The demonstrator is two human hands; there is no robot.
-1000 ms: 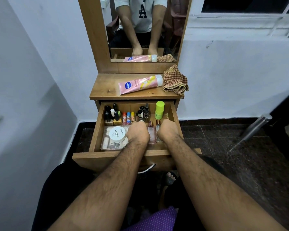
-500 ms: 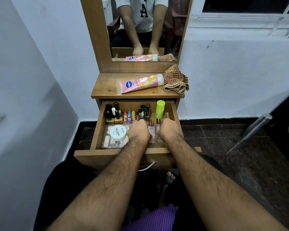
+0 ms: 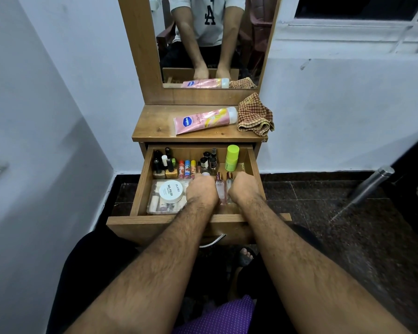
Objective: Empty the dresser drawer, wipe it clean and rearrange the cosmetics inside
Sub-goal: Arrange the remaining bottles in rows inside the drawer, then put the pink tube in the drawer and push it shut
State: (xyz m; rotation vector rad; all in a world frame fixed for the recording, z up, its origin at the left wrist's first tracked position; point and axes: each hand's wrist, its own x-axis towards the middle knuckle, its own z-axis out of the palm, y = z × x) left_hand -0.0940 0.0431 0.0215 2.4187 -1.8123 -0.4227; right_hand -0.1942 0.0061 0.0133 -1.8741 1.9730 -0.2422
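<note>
A: Dresser drawer point(image 3: 140, 189) is sitting pulled out under the tabletop point(image 3: 152, 126), and it's looking neatly stocked: nail polish bottles point(image 3: 163, 165) standing at 11 o'clock, lip balm sticks point(image 3: 187, 168) lining up beside them, green stick point(image 3: 232, 157) standing at 1 o'clock.

B: Front half?

A: Clear box point(image 3: 159, 203) is lying at 8 o'clock with a white nail polish jar point(image 3: 170, 191) sitting on it. Two slim glass perfume bottles point(image 3: 219, 189) are lying near the middle, between the hands.

B: Hands doing what?

A: Both are reaching into the drawer, knuckles up. Left hand point(image 3: 201, 190) is curling over something just right of the box; a small pale cap is peeking past the fingers, but I can't tell whether it's being gripped. Right hand point(image 3: 244, 188) is curling down at 3 o'clock beside the bottles; can't tell what it's grasping either, fingers are hiding.

B: Stage of the task?

A: Judging by the tidy rows, I'm reading this as late, with rearranging going on. Checked cloth point(image 3: 255, 114) is lying crumpled at the tabletop's right end, touching the pink lotion tube point(image 3: 204, 120), which is lying outside the drawer.

B: So what's remaining?

A: Probably the tube going back in, then closing the drawer. Whether wiping is done isn't showing.
</note>
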